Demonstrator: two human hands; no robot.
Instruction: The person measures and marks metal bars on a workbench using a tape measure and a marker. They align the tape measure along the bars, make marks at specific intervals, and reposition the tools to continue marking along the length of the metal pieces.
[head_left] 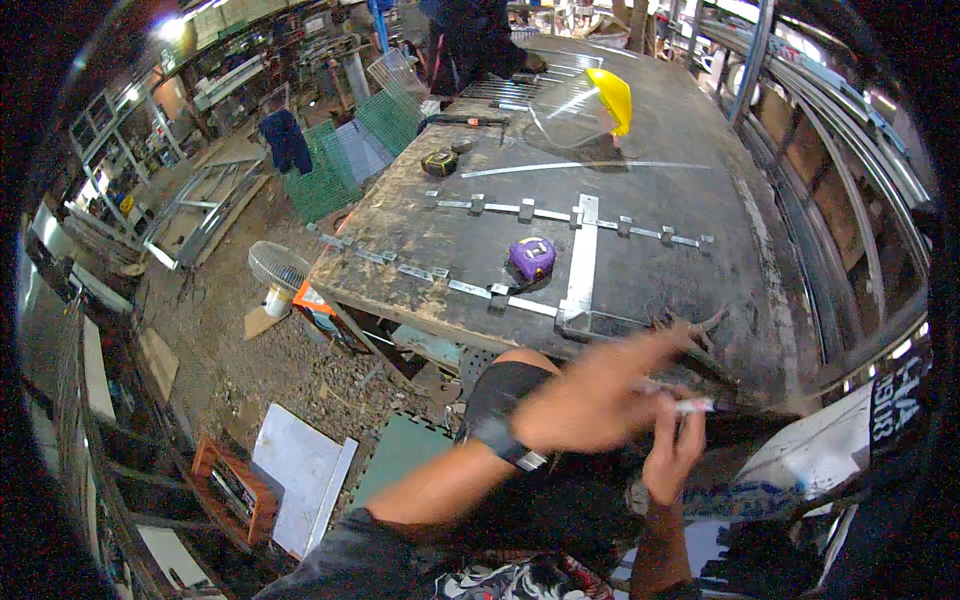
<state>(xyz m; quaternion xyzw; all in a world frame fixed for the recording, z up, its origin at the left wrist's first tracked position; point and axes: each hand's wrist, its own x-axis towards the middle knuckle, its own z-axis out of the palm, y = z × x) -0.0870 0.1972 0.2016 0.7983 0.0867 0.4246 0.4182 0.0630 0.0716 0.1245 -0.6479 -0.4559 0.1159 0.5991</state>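
My left hand (590, 395), with a dark watch on its wrist, is smeared by motion over the table's near edge. Its fingers point right, too blurred to read. Just below them, my right hand (673, 455) is closed, pinching a small whitish piece (695, 405) between thumb and fingers. Ahead on the dark table (680, 270) lies a wide flat metal bar (583, 262), joining two rows of thin metal strips with small blocks along them. A purple tape measure (531, 259) sits between those rows, left of the bar. Dark thin pieces (705, 330) lie beyond my fingertips.
A face shield with a yellow top (612, 100), a long thin strip (585, 167) and a yellow-black tape measure (439, 162) lie farther back. Another person (470, 45) stands at the far end. A fan (279, 270) stands left; racks of metal lengths (850, 170) line the right.
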